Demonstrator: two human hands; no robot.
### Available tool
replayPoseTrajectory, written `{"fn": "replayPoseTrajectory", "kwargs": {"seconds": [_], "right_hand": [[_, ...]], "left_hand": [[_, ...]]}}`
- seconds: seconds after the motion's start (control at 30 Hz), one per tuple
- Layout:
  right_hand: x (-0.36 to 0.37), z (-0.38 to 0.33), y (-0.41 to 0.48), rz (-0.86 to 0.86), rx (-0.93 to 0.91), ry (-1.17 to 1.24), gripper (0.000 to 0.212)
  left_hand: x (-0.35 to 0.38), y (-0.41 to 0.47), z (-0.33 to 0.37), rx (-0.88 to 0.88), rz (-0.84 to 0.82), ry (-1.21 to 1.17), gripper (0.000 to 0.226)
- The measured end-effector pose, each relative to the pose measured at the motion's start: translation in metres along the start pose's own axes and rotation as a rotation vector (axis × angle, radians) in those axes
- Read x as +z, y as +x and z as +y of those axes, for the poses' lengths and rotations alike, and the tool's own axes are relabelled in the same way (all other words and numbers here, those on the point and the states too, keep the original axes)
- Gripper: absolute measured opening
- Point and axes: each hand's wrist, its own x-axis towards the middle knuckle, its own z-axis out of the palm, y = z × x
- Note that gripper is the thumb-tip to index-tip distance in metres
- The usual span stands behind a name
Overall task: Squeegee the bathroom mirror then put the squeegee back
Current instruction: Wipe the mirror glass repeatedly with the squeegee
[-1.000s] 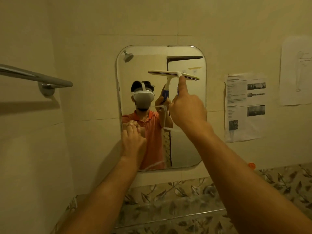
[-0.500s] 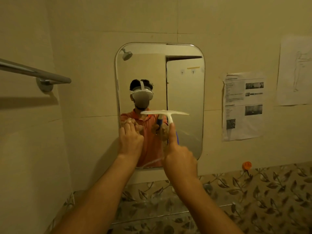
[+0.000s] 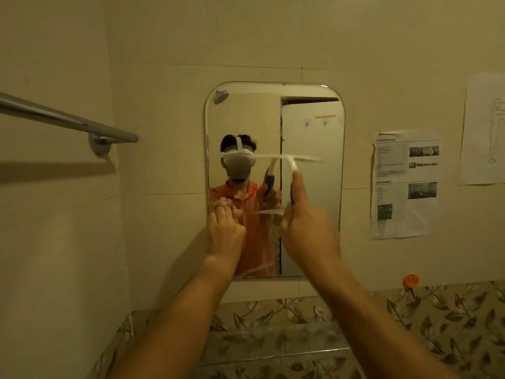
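A rounded rectangular mirror (image 3: pixel 311 127) hangs on the beige tiled wall ahead. My right hand (image 3: pixel 308 231) grips the blue handle of a white squeegee (image 3: pixel 289 159), index finger stretched up along the stem. Its blade lies level across the middle of the glass and looks motion-blurred. My left hand (image 3: pixel 224 231) presses its fingers against the mirror's left edge at mid height. The mirror reflects a person in an orange shirt wearing a headset.
A metal towel bar (image 3: pixel 68 119) juts from the left wall. Printed paper sheets (image 3: pixel 404 184) are stuck to the wall right of the mirror. An orange hook (image 3: pixel 410 280) sits above leaf-patterned tiles (image 3: pixel 437 324). A shelf edge (image 3: pixel 273 354) runs below.
The squeegee was pulled down from the mirror's upper part to below the middle, then came back up to mid height. My left hand stayed on the left edge.
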Motion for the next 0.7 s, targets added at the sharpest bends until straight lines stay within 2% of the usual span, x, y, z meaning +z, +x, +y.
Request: {"fn": "replayPoseTrajectory", "kwargs": {"seconds": [0.1,0.27,0.47,0.57,0.7], "right_hand": [[-0.012,-0.025,0.039,0.050,-0.054,-0.013,0.078],[-0.001,-0.043,0.072,0.042,-0.075,-0.111,0.088],[0.021,-0.028,0.035,0.019,-0.073,-0.154,0.083],[0.037,-0.018,0.009,-0.004,-0.040,-0.180,0.087],[0.054,-0.006,-0.025,-0.116,0.026,-0.198,0.094]], "left_hand": [[0.005,0.001,-0.001,-0.001,0.032,-0.067,0.036],[0.013,0.002,-0.003,0.021,0.053,-0.050,0.029],[0.021,-0.001,-0.006,-0.006,0.024,-0.112,0.046],[0.024,-0.001,-0.007,-0.028,-0.014,-0.155,0.059],[0.025,-0.006,-0.008,-0.017,-0.002,-0.172,0.057]]}}
